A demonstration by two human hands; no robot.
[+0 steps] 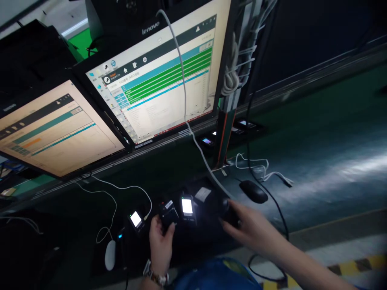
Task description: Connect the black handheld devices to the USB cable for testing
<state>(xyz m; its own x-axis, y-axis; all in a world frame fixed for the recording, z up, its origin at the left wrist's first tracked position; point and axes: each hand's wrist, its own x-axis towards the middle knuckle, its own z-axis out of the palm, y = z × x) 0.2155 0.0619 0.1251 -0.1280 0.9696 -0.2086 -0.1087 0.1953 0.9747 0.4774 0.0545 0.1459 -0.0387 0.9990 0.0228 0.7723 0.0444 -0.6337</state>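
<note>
My left hand (161, 241), with a watch at the wrist, is closed on a small black device (169, 213) that bears a white label. Just right of it, a similar device (187, 206) lies with its screen glowing white. Another lit device (136, 219) is left of my left hand, beside the end of a white cable. My right hand (246, 221) is wrapped round a dark object (231, 215) at the end of a grey cord; its shape is hard to make out. Between the hands, farther back, is a pale label (202, 194) on a dark surface.
Two monitors, one (169, 80) in the middle and one (60, 133) at left, stand behind. A grey cord (185, 100) hangs before the middle one. A black mouse (253, 191), white mouse (110, 255), white cables (256, 165) and an upright post (225, 133) surround the work area.
</note>
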